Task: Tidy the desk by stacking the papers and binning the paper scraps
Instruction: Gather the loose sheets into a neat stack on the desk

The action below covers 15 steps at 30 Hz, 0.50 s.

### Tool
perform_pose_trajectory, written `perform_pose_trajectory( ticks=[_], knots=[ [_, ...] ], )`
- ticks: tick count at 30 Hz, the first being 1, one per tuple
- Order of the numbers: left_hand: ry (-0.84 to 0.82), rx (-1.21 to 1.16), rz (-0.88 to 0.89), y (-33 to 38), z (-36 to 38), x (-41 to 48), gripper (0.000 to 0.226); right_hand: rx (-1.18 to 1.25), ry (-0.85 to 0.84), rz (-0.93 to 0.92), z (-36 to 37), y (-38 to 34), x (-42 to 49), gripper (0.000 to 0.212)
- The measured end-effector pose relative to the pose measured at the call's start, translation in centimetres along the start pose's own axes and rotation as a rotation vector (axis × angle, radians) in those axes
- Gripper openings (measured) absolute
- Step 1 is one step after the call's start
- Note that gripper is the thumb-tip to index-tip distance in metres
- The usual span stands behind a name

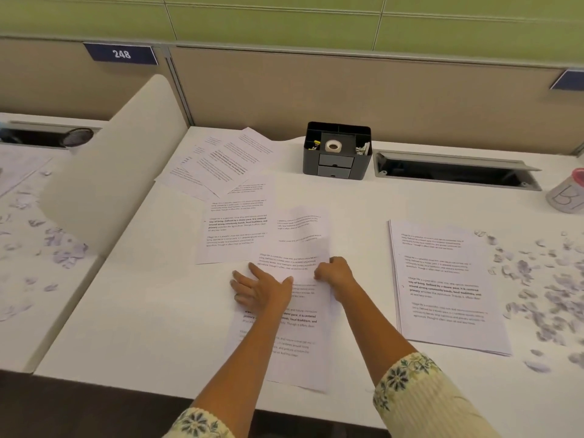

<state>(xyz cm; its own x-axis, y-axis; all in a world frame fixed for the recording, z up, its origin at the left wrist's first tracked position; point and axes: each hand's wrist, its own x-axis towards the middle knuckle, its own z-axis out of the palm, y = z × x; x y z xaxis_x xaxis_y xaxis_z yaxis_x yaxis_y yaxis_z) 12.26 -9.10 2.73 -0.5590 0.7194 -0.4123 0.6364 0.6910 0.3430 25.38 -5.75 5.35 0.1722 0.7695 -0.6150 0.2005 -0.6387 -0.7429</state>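
My left hand lies flat with spread fingers on a printed sheet near the desk's front edge. My right hand pinches the lower right edge of a blurred, lifted sheet just beyond it. Another printed sheet lies flat to the left of that one. Several more sheets fan out at the back left. A neat stack of papers sits on the right. Paper scraps are scattered right of the stack.
A black desk organiser with a tape roll stands at the back centre. An open cable tray is to its right. A pink-lidded container stands at the far right. A white divider separates the neighbouring desk, littered with scraps.
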Motion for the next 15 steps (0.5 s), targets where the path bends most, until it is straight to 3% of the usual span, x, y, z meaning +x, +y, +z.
perform_pose_trajectory(
  ticks=[7, 12, 15],
  knots=[
    [-0.027, -0.031, 0.042, 0.4, -0.7, 0.2, 0.099, -0.007, 0.158, -0.053, -2.8, 0.5, 0.7, 0.016],
    [-0.015, -0.004, 0.16, 0.9, -1.1, 0.5, 0.089, -0.018, 0.218, -0.121, -6.0, -0.8, 0.9, 0.046],
    [0.007, 0.041, 0.264, 0.9, -1.3, 0.9, 0.078, 0.001, 0.181, -0.184, -7.8, -1.7, 0.7, 0.038]
  ],
)
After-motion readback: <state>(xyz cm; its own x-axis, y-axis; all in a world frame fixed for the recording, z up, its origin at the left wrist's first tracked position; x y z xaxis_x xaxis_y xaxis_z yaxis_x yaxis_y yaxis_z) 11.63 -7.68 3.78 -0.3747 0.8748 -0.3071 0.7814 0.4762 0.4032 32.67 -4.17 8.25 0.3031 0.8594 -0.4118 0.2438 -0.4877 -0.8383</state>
